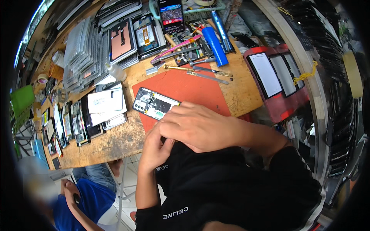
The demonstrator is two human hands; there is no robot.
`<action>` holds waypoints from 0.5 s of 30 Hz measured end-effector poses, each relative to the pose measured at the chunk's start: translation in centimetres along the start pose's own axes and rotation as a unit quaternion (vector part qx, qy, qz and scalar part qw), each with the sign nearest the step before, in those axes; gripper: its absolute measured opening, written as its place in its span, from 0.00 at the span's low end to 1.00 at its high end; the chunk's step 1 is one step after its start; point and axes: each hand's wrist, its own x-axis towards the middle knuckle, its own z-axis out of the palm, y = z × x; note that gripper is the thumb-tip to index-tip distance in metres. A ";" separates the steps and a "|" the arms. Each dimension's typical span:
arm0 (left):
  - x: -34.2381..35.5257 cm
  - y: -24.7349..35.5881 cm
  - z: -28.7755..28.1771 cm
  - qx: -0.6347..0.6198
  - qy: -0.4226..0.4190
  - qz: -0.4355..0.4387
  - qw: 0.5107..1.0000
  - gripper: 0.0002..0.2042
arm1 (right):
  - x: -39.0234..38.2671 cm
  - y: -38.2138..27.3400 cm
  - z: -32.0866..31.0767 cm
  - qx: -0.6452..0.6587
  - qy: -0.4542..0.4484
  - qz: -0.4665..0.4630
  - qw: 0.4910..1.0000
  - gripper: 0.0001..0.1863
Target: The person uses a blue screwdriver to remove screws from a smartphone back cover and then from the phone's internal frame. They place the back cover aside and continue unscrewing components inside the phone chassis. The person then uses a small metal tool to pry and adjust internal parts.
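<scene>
A smartphone [156,104] with its back cover off lies tilted on an orange-red mat, its inner parts and camera lenses showing. My right hand [198,125] is curled over the phone's near right end, its fingers bent and pressed together. Just below and left of it, my left hand [154,148] is closed, with the thumb folded in against the right hand. The two hands meet and overlap. Whatever is between their fingers is hidden, and so is the phone's lower end.
Beyond the mat [185,86] lie thin metal hand tools [208,77] and a blue cylinder [215,46]. Stacked phone screens [83,50] and a small bottle [115,72] stand left. A phone [171,15] is propped at the back. Another person [84,196] sits at lower left.
</scene>
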 end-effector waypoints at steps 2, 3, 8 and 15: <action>1.4 -0.3 1.3 0.028 0.057 0.036 0.997 0.21 | 0.4 0.2 0.3 0.035 0.016 0.004 0.999 0.13; 2.1 -0.2 1.6 0.044 0.087 0.053 0.994 0.22 | 0.5 0.2 0.8 -0.003 0.037 0.004 0.999 0.13; 3.0 -0.3 1.1 0.112 0.044 0.039 0.992 0.27 | 0.3 0.0 1.6 -0.099 0.072 -0.001 0.992 0.15; 3.4 -1.9 1.9 0.192 0.096 0.132 0.968 0.28 | 0.2 0.9 2.7 -0.020 0.101 -0.014 0.995 0.20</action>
